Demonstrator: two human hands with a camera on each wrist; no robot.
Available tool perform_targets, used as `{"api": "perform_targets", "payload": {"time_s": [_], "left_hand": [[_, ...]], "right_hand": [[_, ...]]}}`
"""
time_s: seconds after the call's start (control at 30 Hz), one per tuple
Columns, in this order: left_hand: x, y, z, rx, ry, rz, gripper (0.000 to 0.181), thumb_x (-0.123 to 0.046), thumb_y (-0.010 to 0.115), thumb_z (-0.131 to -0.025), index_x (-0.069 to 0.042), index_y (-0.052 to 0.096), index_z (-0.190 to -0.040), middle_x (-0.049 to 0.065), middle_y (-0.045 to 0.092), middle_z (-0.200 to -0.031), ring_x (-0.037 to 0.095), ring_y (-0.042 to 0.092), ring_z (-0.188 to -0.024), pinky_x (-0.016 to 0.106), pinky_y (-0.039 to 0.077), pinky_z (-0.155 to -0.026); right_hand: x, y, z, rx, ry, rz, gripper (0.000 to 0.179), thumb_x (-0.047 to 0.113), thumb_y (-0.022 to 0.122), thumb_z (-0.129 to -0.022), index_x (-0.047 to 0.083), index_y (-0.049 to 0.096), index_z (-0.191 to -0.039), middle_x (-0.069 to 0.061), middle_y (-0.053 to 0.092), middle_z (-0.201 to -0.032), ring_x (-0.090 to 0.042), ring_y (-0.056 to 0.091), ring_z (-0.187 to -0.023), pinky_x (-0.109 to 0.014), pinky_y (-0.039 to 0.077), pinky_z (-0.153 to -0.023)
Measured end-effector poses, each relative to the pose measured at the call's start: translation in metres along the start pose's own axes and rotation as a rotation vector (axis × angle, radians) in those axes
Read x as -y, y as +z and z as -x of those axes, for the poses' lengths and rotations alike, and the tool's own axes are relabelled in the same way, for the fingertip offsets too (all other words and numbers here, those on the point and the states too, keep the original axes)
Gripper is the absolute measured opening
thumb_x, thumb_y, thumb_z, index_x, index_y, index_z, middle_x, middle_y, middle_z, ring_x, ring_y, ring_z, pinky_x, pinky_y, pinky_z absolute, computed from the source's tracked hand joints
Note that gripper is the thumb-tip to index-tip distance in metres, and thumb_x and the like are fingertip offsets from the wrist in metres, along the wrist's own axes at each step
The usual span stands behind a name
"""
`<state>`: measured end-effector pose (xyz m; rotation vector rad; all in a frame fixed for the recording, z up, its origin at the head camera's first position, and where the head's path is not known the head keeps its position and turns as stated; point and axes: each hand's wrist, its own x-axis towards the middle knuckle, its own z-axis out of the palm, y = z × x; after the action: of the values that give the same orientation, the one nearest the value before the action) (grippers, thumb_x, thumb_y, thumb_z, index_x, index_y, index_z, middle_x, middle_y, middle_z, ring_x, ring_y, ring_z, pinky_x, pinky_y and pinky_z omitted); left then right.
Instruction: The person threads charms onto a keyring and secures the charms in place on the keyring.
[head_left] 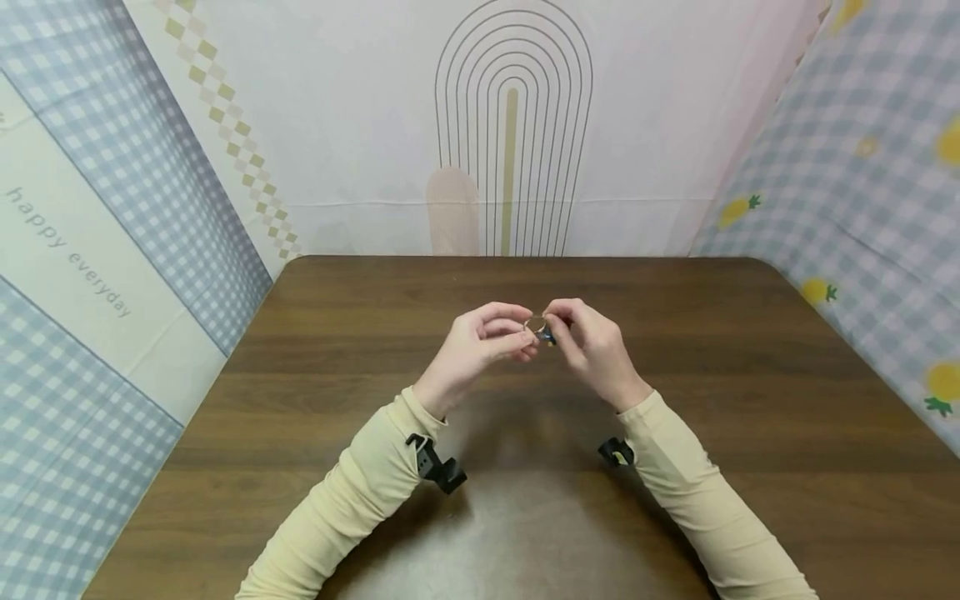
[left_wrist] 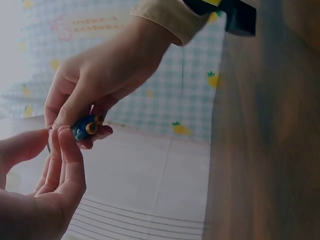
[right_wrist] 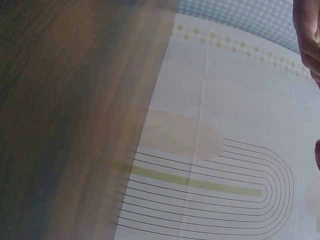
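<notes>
My left hand [head_left: 480, 346] pinches the small round metal piece [head_left: 535, 324] and my right hand [head_left: 592, 346] pinches the little blue part [left_wrist: 84, 128], so I should hold both tight and steady above the bench [head_left: 750, 375]

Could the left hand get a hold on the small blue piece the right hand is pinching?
Probably yes. The left hand already meets the right hand above the table, its fingers right beside the small blue piece; nothing lies between them.

light: even, soft, bright | shadows: faint under forearms on dark brown wooden table [head_left: 750, 375] | wrist views: dim, seemingly motion-blurred | head view: edges bowed
</notes>
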<state>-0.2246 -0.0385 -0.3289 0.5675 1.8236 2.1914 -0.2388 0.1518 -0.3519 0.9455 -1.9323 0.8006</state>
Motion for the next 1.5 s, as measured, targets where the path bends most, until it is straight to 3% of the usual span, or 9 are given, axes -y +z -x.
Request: {"api": "perform_targets", "payload": {"time_s": [0.37,0.5,0.57,0.67,0.77,0.87,0.93,1.13,1.5], "left_hand": [[0.003,-0.001,-0.001,-0.099,0.082,0.107,0.028,0.002,0.055,-0.094,0.015,0.056,-0.119,-0.001,0.071,-0.088,0.012,0.069,-0.081,0.035,0.058,-0.085],[0.004,0.0,-0.002,-0.137,0.135,0.116,0.023,0.003,0.056,-0.094,0.015,0.059,-0.113,0.001,0.071,-0.088,0.013,0.069,-0.08,0.03,0.058,-0.083],[0.004,0.0,-0.003,-0.159,0.169,0.095,0.022,0.002,0.058,-0.093,0.015,0.061,-0.11,0.001,0.071,-0.088,0.015,0.069,-0.08,0.03,0.059,-0.082],[0.005,0.001,-0.004,-0.189,0.206,0.038,0.019,-0.001,0.063,-0.091,0.012,0.064,-0.105,0.005,0.073,-0.088,0.017,0.07,-0.079,0.032,0.059,-0.081],[0.006,0.0,-0.005,-0.204,0.229,-0.019,0.017,-0.002,0.066,-0.089,0.009,0.067,-0.102,0.015,0.073,-0.092,0.016,0.07,-0.077,0.038,0.06,-0.082],[0.007,0.0,-0.006,-0.201,0.255,-0.082,0.017,-0.001,0.067,-0.088,0.009,0.067,-0.102,0.024,0.071,-0.099,0.01,0.07,-0.076,0.045,0.059,-0.082],[0.007,0.0,-0.005,-0.198,0.273,-0.132,0.017,0.0,0.067,-0.088,0.01,0.067,-0.101,0.028,0.07,-0.103,0.006,0.07,-0.075,0.044,0.059,-0.081],[0.008,0.0,-0.003,-0.207,0.297,-0.242,0.016,-0.001,0.068,-0.087,0.009,0.069,-0.1,0.026,0.071,-0.105,0.009,0.071,-0.079,0.031,0.06,-0.078],[0.006,0.001,0.001,-0.185,0.284,-0.292,0.012,0.001,0.067,-0.087,0.007,0.069,-0.098,0.025,0.072,-0.094,0.022,0.073,-0.08,0.035,0.061,-0.076]], "right_hand": [[-0.001,0.006,0.004,0.04,-0.054,-0.007,0.026,-0.013,0.073,-0.075,-0.003,0.061,-0.096,-0.01,0.063,-0.08,-0.014,0.056,-0.069,-0.025,0.047,-0.062],[-0.001,0.008,0.005,0.054,-0.074,-0.015,0.012,-0.001,0.067,-0.087,-0.004,0.061,-0.096,-0.01,0.064,-0.08,-0.015,0.058,-0.07,-0.029,0.05,-0.062],[0.0,0.008,0.005,0.048,-0.068,-0.02,0.014,0.01,0.061,-0.094,-0.004,0.061,-0.096,-0.01,0.064,-0.08,-0.015,0.059,-0.07,-0.029,0.05,-0.062],[0.002,0.008,0.005,0.026,-0.055,-0.03,0.021,0.017,0.057,-0.097,-0.004,0.061,-0.096,-0.01,0.063,-0.079,-0.015,0.058,-0.07,-0.028,0.049,-0.062],[0.004,0.008,0.004,0.01,-0.034,-0.042,0.011,0.002,0.066,-0.089,-0.004,0.06,-0.095,-0.011,0.063,-0.079,-0.015,0.057,-0.07,-0.028,0.048,-0.061],[0.005,0.008,0.003,-0.012,-0.011,-0.03,0.024,-0.012,0.073,-0.076,-0.005,0.06,-0.095,-0.012,0.063,-0.08,-0.015,0.056,-0.07,-0.028,0.047,-0.06],[0.005,0.009,0.003,-0.02,0.004,-0.017,0.026,-0.013,0.073,-0.074,-0.005,0.06,-0.094,-0.013,0.063,-0.081,-0.015,0.056,-0.07,-0.026,0.046,-0.06],[0.003,0.011,0.003,-0.028,0.024,0.006,0.029,-0.016,0.074,-0.071,-0.005,0.06,-0.094,-0.013,0.064,-0.081,-0.015,0.056,-0.066,-0.02,0.043,-0.057],[0.003,0.012,0.004,-0.013,0.038,0.015,0.021,-0.013,0.071,-0.078,-0.005,0.059,-0.093,-0.012,0.064,-0.079,-0.014,0.056,-0.067,-0.02,0.043,-0.058]]}}
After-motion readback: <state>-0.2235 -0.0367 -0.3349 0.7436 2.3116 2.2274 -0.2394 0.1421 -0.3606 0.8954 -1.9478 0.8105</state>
